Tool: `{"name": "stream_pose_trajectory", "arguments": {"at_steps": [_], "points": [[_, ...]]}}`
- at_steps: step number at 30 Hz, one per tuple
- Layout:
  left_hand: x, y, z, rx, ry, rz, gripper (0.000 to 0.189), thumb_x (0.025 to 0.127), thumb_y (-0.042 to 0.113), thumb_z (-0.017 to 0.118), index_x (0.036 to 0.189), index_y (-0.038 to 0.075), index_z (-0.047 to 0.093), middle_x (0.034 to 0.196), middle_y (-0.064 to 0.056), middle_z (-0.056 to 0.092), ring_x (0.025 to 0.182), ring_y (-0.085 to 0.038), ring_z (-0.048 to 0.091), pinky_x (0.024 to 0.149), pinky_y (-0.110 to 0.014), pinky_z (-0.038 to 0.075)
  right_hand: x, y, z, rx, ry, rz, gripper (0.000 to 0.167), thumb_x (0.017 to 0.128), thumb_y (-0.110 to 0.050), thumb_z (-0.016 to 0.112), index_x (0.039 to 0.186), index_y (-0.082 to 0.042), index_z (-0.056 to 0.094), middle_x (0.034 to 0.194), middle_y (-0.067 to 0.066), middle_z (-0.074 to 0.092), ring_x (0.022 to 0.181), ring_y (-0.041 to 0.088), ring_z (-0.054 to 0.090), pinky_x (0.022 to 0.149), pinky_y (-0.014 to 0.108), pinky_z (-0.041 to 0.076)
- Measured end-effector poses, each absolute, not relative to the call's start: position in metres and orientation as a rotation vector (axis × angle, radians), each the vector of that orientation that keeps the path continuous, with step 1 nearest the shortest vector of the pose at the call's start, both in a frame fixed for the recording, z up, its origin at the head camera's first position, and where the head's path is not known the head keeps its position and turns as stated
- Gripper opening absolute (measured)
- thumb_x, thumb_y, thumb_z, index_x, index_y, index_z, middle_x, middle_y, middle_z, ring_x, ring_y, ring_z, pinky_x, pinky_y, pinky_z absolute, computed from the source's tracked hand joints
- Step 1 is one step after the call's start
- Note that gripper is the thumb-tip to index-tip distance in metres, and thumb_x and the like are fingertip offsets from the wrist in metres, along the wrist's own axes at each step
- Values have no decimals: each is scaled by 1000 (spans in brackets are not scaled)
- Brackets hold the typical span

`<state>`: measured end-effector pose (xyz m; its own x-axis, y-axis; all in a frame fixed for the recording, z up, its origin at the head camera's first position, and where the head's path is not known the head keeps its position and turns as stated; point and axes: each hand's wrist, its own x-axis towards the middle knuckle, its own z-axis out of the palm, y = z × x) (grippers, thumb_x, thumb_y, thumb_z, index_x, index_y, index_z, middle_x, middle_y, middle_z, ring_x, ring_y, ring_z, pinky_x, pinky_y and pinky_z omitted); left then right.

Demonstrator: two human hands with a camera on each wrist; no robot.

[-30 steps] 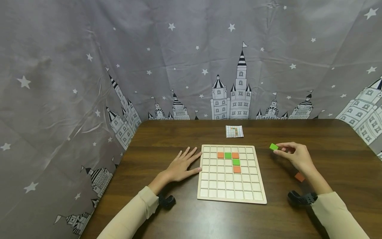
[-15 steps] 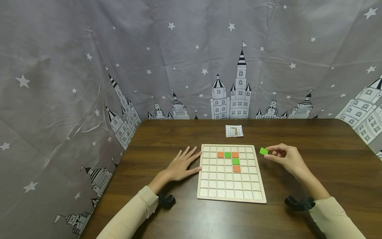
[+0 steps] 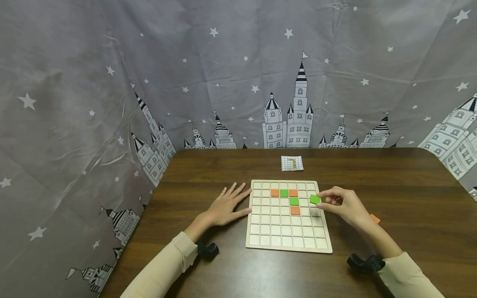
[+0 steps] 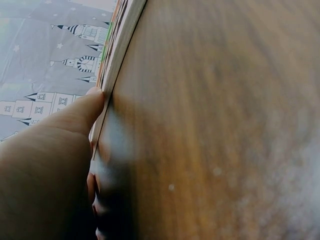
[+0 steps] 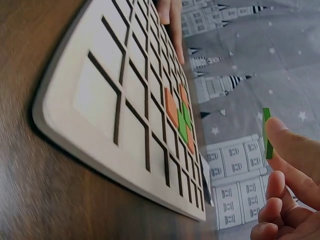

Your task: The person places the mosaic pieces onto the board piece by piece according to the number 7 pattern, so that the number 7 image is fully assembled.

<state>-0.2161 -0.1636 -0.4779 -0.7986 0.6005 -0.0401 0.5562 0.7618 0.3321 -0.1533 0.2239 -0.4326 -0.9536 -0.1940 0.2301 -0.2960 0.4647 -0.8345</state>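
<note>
A pale wooden grid board [image 3: 275,229] lies on the table, with orange tiles [image 3: 295,210] and green tiles [image 3: 284,193] set in some of its squares. My right hand [image 3: 344,205] pinches a green square tile [image 3: 315,199] between thumb and fingers, above the board's right side. In the right wrist view the same green tile [image 5: 268,134] is seen edge-on, apart from the board. Spread out flat, my left hand [image 3: 225,207] rests on the table with its fingertips at the board's left edge. The left wrist view shows the thumb [image 4: 82,112] touching that edge.
Behind the board lies a small printed card [image 3: 292,163] with a coloured grid pattern. A loose orange tile [image 3: 374,218] sits on the table, partly behind the right forearm. A grey curtain [image 3: 223,74] with castles and stars hangs past the table's far edge.
The right hand has moved left with the green tile, from beside the board to over its right squares. The left hand and the board's tiles have stayed put.
</note>
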Motion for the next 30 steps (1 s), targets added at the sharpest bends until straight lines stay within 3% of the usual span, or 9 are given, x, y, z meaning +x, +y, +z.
{"name": "stream_pose_trajectory", "arguments": {"at_steps": [30], "points": [[-217, -164, -479, 931, 2812, 454, 74, 100, 62, 41, 161, 27, 20, 166, -5, 12, 152, -32, 4, 119, -56, 4, -150, 190, -461, 559, -2708, 1576, 23, 79, -6, 84, 99, 1, 75, 76, 1, 53, 65, 8, 45, 56, 20, 38]]}}
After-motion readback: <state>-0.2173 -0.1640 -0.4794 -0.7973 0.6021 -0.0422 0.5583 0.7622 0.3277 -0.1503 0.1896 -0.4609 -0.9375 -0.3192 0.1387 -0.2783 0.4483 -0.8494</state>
